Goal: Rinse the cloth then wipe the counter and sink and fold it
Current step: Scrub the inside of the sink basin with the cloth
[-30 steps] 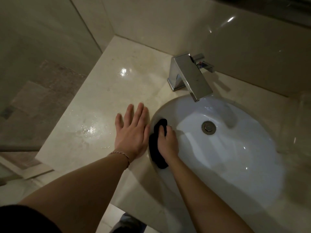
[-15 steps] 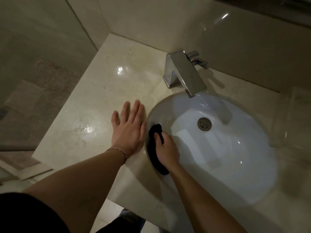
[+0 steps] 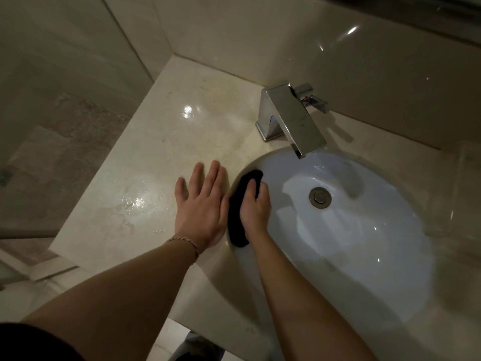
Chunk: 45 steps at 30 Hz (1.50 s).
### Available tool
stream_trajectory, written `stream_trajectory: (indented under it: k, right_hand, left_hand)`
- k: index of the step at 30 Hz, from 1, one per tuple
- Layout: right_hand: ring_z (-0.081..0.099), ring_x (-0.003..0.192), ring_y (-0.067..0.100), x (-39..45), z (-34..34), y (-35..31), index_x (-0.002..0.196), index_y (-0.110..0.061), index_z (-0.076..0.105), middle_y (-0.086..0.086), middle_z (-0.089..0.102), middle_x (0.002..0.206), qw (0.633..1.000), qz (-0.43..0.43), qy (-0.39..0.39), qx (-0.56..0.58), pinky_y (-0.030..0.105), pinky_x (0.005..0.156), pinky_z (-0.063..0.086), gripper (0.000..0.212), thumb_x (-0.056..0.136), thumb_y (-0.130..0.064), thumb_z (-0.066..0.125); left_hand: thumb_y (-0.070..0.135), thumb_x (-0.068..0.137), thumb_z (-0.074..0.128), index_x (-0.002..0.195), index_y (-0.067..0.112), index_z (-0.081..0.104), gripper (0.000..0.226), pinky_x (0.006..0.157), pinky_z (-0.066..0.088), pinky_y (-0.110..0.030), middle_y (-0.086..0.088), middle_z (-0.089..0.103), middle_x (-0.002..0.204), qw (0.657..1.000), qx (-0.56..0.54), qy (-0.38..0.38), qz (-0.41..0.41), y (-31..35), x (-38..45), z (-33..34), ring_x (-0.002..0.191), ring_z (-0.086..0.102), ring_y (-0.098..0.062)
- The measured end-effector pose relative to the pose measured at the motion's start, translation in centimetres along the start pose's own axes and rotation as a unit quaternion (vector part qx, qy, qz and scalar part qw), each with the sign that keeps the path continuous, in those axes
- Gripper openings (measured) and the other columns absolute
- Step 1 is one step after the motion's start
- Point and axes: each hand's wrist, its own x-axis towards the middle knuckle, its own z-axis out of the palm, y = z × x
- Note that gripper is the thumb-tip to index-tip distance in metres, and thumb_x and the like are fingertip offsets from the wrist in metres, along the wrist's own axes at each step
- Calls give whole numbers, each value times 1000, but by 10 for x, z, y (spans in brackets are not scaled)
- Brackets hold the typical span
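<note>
Right hand (image 3: 253,208) is down inside the white oval sink (image 3: 364,230), fingers curled over the dark bunched cloth (image 3: 238,204), pressing it against the basin's left inner wall just under the rim. Left hand (image 3: 201,204) lies flat on the wet, glossy beige stone counter (image 3: 156,157) beside the rim, fingers straight and together, holding nothing. The square chrome faucet (image 3: 291,118) juts over the basin, and the round metal drain (image 3: 320,197) sits well apart from the cloth.
</note>
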Motion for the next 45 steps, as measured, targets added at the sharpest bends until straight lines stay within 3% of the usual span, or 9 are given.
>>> stream_trajectory:
  k: [5,11,15,19,23,31,35,41,45]
  right_hand:
    - [59,109,16,-15,-16,19,119,-32,53,-5,62,121,992,-32,-87,-87,44,97,49,35,101,-57,36]
    - [60,96,15,-38,-59,42,99,-32,50,-8,60,102,944,-50,-198,-260,42,89,50,29,101,-57,34]
    - [60,96,18,-30,-50,38,99,-28,51,-5,62,102,947,-66,-177,-259,43,88,50,31,101,-55,36]
    - [59,111,24,-3,-28,16,124,-18,52,5,61,122,974,-40,-129,-181,39,92,46,38,104,-47,39]
    - [55,118,25,-2,-22,11,135,-19,48,5,56,133,983,-32,-103,-148,34,90,40,43,105,-47,37]
    - [57,92,16,-42,-64,44,95,-35,42,-8,57,102,925,-64,-189,-322,38,80,46,23,103,-55,32]
    - [59,100,20,-34,-56,37,102,-31,47,-4,59,109,932,-46,-188,-306,42,90,47,29,102,-56,32]
    - [56,113,21,-7,-23,11,131,-20,47,5,57,128,980,-20,-141,-141,46,101,46,46,102,-54,34]
    - [56,116,21,-20,-28,19,131,-26,47,1,57,129,973,-39,-133,-184,46,100,46,43,103,-55,32]
  left_hand:
    - [46,104,8,164,22,1,64,124,-2,-58,5,-9,170,1000,4,-2,2,0,0,-1,156,-15,-24]
    - [45,104,8,164,21,3,65,124,-3,-58,5,-9,170,1000,6,-3,8,1,-1,-1,157,-13,-25]
    - [45,104,9,164,21,2,65,124,-1,-59,4,-11,169,1000,9,-10,7,0,0,-1,157,-13,-26]
    - [46,103,6,164,21,1,66,124,1,-59,4,-13,169,1000,16,-14,3,-1,0,-3,156,-14,-27]
    - [45,103,6,164,20,3,66,124,1,-59,2,-10,170,1000,16,-15,6,0,-1,-3,157,-12,-28]
    - [45,103,6,164,21,2,66,124,1,-60,3,-9,170,1000,16,-14,9,1,0,-3,157,-11,-28]
    - [45,103,7,163,22,-1,65,124,0,-60,3,-10,171,1000,15,-18,5,1,0,-2,156,-14,-27]
    - [46,104,9,164,22,2,64,124,0,-60,3,-8,171,1000,6,-18,2,1,0,-3,157,-14,-26]
    - [45,104,10,164,22,2,65,124,-1,-60,4,-9,170,1000,4,-18,3,0,1,-3,156,-14,-26]
